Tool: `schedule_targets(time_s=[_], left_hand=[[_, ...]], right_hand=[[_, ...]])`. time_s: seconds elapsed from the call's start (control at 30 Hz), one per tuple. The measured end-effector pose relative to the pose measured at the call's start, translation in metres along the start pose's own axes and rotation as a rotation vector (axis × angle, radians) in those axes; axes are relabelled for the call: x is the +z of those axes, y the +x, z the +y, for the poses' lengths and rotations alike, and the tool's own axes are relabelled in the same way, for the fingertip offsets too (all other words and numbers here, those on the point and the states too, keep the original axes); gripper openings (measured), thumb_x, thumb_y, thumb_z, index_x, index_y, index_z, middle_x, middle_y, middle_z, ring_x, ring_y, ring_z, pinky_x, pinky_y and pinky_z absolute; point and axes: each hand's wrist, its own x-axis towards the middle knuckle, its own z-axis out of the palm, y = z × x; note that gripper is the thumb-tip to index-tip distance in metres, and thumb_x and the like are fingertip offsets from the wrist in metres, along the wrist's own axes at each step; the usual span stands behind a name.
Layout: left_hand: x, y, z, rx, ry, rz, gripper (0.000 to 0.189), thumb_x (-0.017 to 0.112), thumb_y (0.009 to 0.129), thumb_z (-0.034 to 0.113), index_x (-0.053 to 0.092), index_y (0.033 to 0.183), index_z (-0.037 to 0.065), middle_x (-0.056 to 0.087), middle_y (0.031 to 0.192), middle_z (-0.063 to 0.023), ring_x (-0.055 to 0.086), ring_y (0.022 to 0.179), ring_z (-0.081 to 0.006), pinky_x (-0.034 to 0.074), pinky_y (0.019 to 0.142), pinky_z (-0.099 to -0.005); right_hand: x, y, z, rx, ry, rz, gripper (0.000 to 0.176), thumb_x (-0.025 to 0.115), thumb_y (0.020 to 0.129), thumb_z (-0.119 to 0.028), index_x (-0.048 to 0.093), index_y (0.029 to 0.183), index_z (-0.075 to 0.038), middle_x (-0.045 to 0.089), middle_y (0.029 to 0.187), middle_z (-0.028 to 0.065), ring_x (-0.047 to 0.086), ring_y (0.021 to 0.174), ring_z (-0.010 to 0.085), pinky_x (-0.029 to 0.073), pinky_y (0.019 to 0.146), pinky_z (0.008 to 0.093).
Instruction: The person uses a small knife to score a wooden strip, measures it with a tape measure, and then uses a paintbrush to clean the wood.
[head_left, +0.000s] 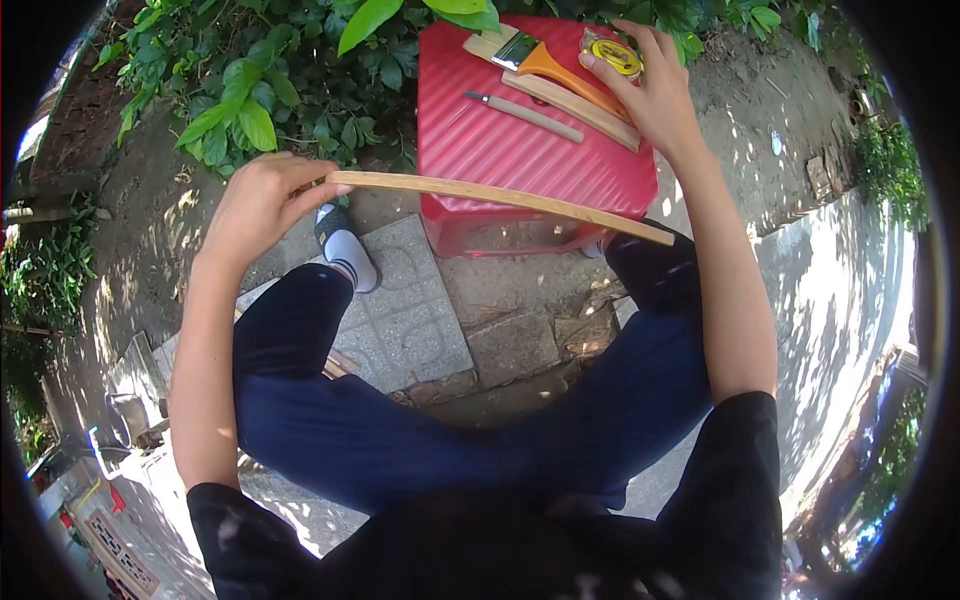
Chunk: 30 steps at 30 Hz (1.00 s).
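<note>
My left hand pinches one end of a long, thin wooden strip. The strip slants down to the right, in front of the red plastic stool, and its far end is over my right knee. At the stool's far right corner, my right hand has thumb and fingers around a yellow tape measure. Beside it on the stool lie a paintbrush with an orange handle, a flat piece of wood partly under the brush, and a slim pen-like tool with a dark tip.
Leafy green branches hang over the stool's far edge and to its left. My legs are spread on both sides of the stool. Grey paving slabs and bricks cover the ground between my feet.
</note>
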Motion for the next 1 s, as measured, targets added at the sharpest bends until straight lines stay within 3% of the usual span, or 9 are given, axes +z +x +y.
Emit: schedule_targets(time_s=[0.13,0.23,0.4,0.57,0.77,1.0], left_hand=[[0.011,0.005,0.009,0.056,0.011,-0.014,0.036,0.073,0.092,0.038,0.077,0.097,0.003,0.071,0.081,-0.0130,0.067,0.079,-0.0342,0.053,0.071,-0.0435],[0.018,0.009,0.007,0.064,0.015,-0.013,0.036,0.071,0.094,0.039,0.077,0.098,0.005,0.071,0.082,-0.0128,0.067,0.080,-0.0342,0.054,0.072,-0.0440],[0.024,0.021,0.013,0.117,-0.023,0.011,0.034,0.068,0.096,0.039,0.076,0.102,0.006,0.070,0.083,-0.0126,0.068,0.082,-0.0344,0.054,0.072,-0.0452],[0.030,0.042,0.032,0.121,-0.031,-0.027,0.035,0.066,0.097,0.039,0.075,0.102,0.006,0.071,0.084,-0.0133,0.068,0.082,-0.0348,0.054,0.072,-0.0458],[0.031,0.058,0.038,0.094,-0.081,-0.085,0.031,0.070,0.095,0.033,0.074,0.103,0.004,0.069,0.084,-0.0131,0.067,0.079,-0.0323,0.052,0.070,-0.0423],[0.026,0.053,0.032,0.070,-0.140,-0.131,0.031,0.072,0.095,0.031,0.074,0.104,0.002,0.069,0.086,-0.0140,0.065,0.075,-0.0313,0.051,0.068,-0.0401]], right_hand=[[-0.018,-0.006,0.004,-0.053,-0.071,0.041,0.056,0.075,0.091,-0.042,0.062,0.137,-0.013,0.059,0.134,0.0172,0.057,0.129,0.0362,0.044,0.107,0.0432],[-0.041,-0.014,-0.005,-0.036,0.032,0.012,0.048,0.073,0.091,-0.045,0.069,0.128,-0.016,0.061,0.130,0.0153,0.056,0.126,0.0337,0.040,0.108,0.0435],[-0.062,-0.023,-0.037,0.025,0.182,-0.162,0.034,0.072,0.093,-0.033,0.071,0.119,-0.011,0.067,0.113,0.0134,0.067,0.102,0.0296,0.049,0.092,0.0427],[-0.052,-0.033,-0.052,-0.029,0.221,-0.339,0.026,0.072,0.091,-0.024,0.071,0.108,-0.005,0.066,0.088,0.0122,0.065,0.081,0.0281,0.052,0.074,0.0406],[-0.032,-0.034,-0.049,-0.076,0.229,-0.329,0.017,0.073,0.090,-0.017,0.072,0.096,-0.001,0.063,0.077,0.0120,0.061,0.071,0.0272,0.050,0.069,0.0401],[-0.032,-0.042,-0.041,-0.011,0.237,-0.305,0.017,0.074,0.089,-0.017,0.072,0.094,-0.001,0.060,0.070,0.0112,0.060,0.068,0.0260,0.048,0.066,0.0390]])
